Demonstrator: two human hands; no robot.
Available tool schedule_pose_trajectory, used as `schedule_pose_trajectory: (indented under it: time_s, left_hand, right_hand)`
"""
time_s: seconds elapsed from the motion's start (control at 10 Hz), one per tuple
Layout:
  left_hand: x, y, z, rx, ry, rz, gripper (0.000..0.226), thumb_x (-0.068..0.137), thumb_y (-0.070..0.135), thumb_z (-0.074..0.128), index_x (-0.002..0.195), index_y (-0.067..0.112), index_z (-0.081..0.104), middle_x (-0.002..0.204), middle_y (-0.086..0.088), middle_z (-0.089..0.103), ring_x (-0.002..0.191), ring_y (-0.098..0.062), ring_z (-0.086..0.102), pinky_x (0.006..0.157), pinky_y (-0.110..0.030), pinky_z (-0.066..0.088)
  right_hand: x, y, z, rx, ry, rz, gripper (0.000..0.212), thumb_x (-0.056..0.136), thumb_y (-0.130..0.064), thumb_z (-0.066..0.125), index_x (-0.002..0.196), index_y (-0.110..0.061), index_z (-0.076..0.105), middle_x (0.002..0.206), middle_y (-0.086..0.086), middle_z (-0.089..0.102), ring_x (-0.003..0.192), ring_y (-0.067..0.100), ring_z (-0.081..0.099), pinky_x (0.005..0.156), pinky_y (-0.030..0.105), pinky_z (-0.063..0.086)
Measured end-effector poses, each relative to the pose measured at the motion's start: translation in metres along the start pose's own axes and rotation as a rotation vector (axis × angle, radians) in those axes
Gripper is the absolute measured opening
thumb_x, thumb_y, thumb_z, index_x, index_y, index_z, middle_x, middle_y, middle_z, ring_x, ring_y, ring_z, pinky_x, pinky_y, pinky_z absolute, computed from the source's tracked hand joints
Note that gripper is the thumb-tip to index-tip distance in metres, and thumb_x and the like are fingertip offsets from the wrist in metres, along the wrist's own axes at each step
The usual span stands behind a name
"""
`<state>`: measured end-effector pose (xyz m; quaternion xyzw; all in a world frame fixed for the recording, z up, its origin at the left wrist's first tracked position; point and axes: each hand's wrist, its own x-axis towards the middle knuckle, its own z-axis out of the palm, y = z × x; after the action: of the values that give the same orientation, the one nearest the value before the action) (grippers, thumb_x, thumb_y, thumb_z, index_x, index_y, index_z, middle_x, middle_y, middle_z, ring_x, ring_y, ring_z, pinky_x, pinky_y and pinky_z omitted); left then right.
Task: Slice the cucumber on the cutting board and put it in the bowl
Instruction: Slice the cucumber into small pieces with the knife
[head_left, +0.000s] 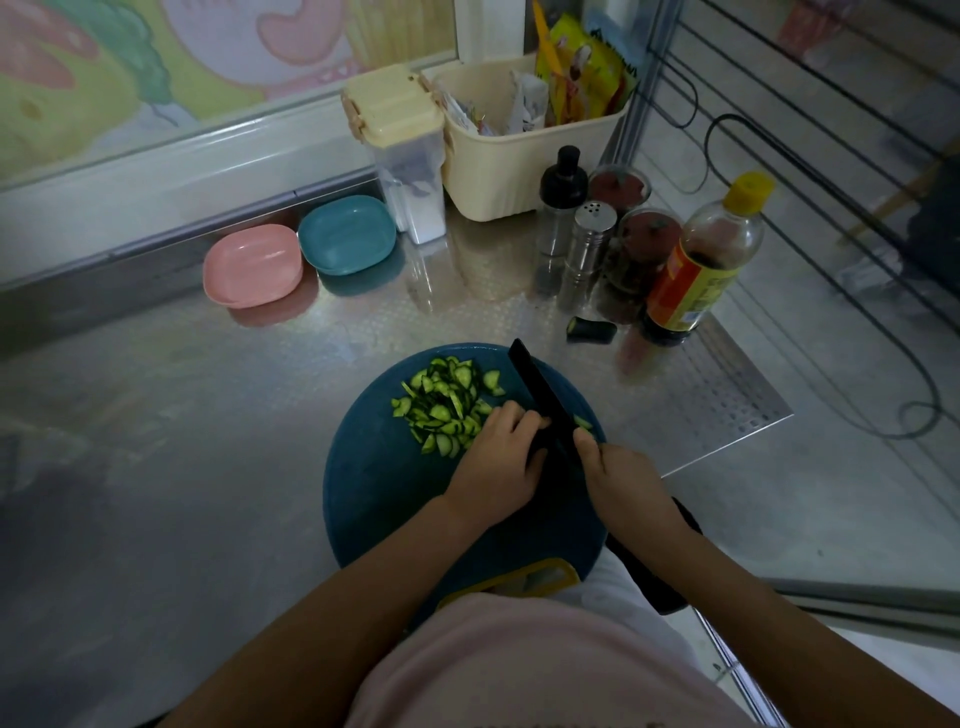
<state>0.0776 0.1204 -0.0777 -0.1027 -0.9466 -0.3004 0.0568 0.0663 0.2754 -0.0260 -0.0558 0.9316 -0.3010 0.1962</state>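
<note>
1. The worktop (208, 415) is patterned steel, dull and reflective in dim light. It runs back to a window ledge, and the pane behind is covered with pastel cartoon shapes.
2. To the right the counter ends at a perforated edge. Beyond it are dark wire bars and looping cables over a pale floor.
3. Along the back stand a pink bowl (252, 265) and a teal bowl (347, 234), side by side and nearly touching. Next come a clear container with a cream lid (397, 156) and a cream basket (519, 156) stuffed with packets.
4. In front of the basket cluster a black-capped bottle (561, 202), a steel shaker (589, 244), two jars of dark red stuff (647, 244) and a yellow-capped sauce bottle (711, 254).
5. A dark cucumber end (589, 330) lies on the steel beside that bottle, off the board.
6. The round blue cutting board (384, 493) sits at the near edge, right in front of the person.
7. The cucumber slices (444, 408) lie heaped on the far half of the board, thin half-moons with pale flesh and dark rind.
8. A small green piece (583, 422) shows just right of the black knife (540, 395).
9. The right hand (623, 483) is wrapped round the knife's handle, thumb forward.
10. The left hand (501, 457) is curled against the blade beside the heap. I cannot tell what it holds.
</note>
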Motion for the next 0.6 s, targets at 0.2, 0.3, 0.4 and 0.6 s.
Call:
schedule_pose_trajectory:
  time_s: [0.2,0.3,0.4,0.6]
  left_hand:
    - [0.0009,0.0004,0.0004,0.016,0.009,0.001,0.019,0.085,0.015,0.058,0.101,0.006,0.053,0.096,-0.011,0.047,0.088,-0.025,0.046,0.075,-0.037,0.042]
    - [0.0011,0.0002,0.0007,0.017,0.016,0.004,0.018,0.084,0.014,0.059,0.100,0.006,0.053,0.095,-0.011,0.046,0.087,-0.025,0.046,0.073,-0.038,0.043]
    - [0.0011,0.0009,0.0011,0.018,0.021,0.002,0.018,0.085,0.014,0.059,0.100,0.007,0.053,0.095,-0.011,0.046,0.087,-0.025,0.046,0.073,-0.038,0.044]
    - [0.0011,0.0005,0.0012,-0.006,0.018,-0.004,0.018,0.085,0.014,0.059,0.100,0.007,0.053,0.096,-0.010,0.047,0.088,-0.023,0.045,0.073,-0.036,0.043]
  right_hand:
    - [-0.0147,-0.0016,-0.0085,0.073,0.014,-0.030,0.076,0.069,-0.068,0.007,0.066,0.003,0.034,0.056,0.000,0.041,0.051,0.009,0.036,0.051,0.020,0.028]
    - [-0.0146,-0.0011,-0.0067,0.071,0.021,-0.033,0.077,0.069,-0.068,0.005,0.069,0.003,0.036,0.057,0.000,0.041,0.052,0.009,0.036,0.053,0.021,0.029]
    - [-0.0162,-0.0021,-0.0061,0.027,-0.003,-0.037,0.078,0.070,-0.067,0.003,0.070,0.003,0.037,0.057,-0.001,0.041,0.052,0.009,0.036,0.053,0.021,0.029]
    - [-0.0129,-0.0092,-0.0036,0.131,-0.117,0.132,0.060,0.095,-0.053,0.027,0.077,0.001,0.043,0.057,-0.001,0.042,0.049,0.009,0.033,0.049,0.021,0.028]
